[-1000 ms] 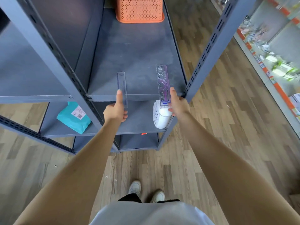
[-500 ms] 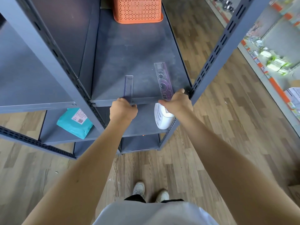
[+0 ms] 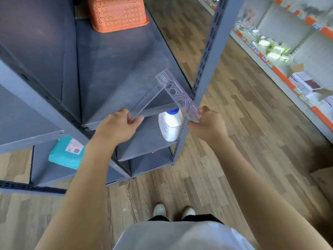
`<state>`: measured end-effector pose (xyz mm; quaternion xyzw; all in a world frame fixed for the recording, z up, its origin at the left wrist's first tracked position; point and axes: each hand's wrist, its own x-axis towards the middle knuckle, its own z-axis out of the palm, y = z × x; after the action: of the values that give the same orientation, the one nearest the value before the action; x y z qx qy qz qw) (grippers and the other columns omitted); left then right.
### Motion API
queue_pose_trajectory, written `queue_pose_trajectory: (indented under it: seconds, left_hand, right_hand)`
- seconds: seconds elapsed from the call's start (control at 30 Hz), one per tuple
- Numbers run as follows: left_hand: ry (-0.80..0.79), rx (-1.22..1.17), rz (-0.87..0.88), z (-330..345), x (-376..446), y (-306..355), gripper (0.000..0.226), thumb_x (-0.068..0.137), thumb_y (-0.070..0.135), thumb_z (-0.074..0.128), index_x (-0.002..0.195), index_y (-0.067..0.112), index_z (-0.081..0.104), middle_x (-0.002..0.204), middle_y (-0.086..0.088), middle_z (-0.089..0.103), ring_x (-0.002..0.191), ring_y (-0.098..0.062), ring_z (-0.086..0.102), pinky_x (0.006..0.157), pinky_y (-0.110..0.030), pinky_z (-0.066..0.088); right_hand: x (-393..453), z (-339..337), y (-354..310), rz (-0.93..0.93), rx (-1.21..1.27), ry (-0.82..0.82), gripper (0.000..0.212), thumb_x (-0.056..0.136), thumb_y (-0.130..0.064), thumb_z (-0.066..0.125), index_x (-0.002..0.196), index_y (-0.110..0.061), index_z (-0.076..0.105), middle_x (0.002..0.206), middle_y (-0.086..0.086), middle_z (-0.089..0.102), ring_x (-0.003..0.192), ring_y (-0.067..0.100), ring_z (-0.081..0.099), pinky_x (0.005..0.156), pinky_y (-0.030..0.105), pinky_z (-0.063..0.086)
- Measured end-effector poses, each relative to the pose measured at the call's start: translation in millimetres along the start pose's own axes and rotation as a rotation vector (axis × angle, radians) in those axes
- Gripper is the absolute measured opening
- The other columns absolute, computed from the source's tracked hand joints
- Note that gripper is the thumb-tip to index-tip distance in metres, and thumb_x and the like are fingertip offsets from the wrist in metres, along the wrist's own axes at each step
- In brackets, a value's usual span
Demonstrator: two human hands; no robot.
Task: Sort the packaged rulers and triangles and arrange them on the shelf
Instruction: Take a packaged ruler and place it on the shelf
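My left hand [image 3: 119, 126] grips the near end of a clear narrow ruler [image 3: 148, 100] at the front edge of the grey shelf [image 3: 117, 69]. The ruler slants up to the right over the shelf. My right hand [image 3: 207, 121] pinches the near end of a purple stencil ruler [image 3: 175, 92], which slants up to the left. The far ends of the two rulers meet in a point above the shelf, next to the right upright post [image 3: 209, 51].
An orange perforated basket [image 3: 117, 13] stands at the back of the shelf. A white bottle with a blue cap [image 3: 170, 124] lies on the lower shelf. A teal package [image 3: 66, 154] lies lower left. A store shelf with goods [image 3: 281, 51] runs along the right.
Both rulers lay parallel on the shelf, pointing away from me. Now their far ends have swung together into a point, and the view has turned left and downward.
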<state>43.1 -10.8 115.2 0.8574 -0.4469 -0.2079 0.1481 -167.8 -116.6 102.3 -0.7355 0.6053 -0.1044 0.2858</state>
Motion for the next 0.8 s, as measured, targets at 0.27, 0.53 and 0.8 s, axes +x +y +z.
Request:
queue_pose_trajectory:
  seconds: [0.27,0.53,0.8]
  left_hand:
    - [-0.182,0.133,0.270,26.3,-22.4,107.2,0.050,0.082,0.071,0.034,0.070,0.022,0.036,0.074,0.006,0.050,0.081,-0.024,0.049,0.068,-0.033,0.034]
    - [-0.138,0.162,0.585,97.3,-33.8,244.6,0.046,0.086,0.061,0.042,0.082,0.016,0.047,0.083,-0.002,0.055,0.085,-0.026,0.051,0.067,-0.032,0.033]
    - [-0.065,0.154,0.976,180.5,-53.7,402.4,0.033,0.092,0.043,0.049,0.119,0.025,0.054,0.093,0.004,0.045,0.102,-0.027,0.051,0.080,-0.033,0.032]
  right_hand:
    - [-30.4,-41.0,88.0,0.139,0.158,0.183,0.047,0.080,-0.028,0.065,0.120,-0.010,0.047,0.103,0.006,0.061,0.099,0.029,0.057,0.077,0.032,0.043]
    - [-41.7,-124.4,222.2,0.298,0.139,0.305,0.046,0.080,-0.028,0.064,0.119,-0.009,0.048,0.116,0.010,0.058,0.105,0.029,0.053,0.082,0.032,0.042]
    - [-63.0,-227.0,352.5,0.407,0.118,0.498,0.042,0.080,-0.026,0.063,0.116,-0.008,0.051,0.115,0.008,0.056,0.108,0.028,0.052,0.090,0.034,0.042]
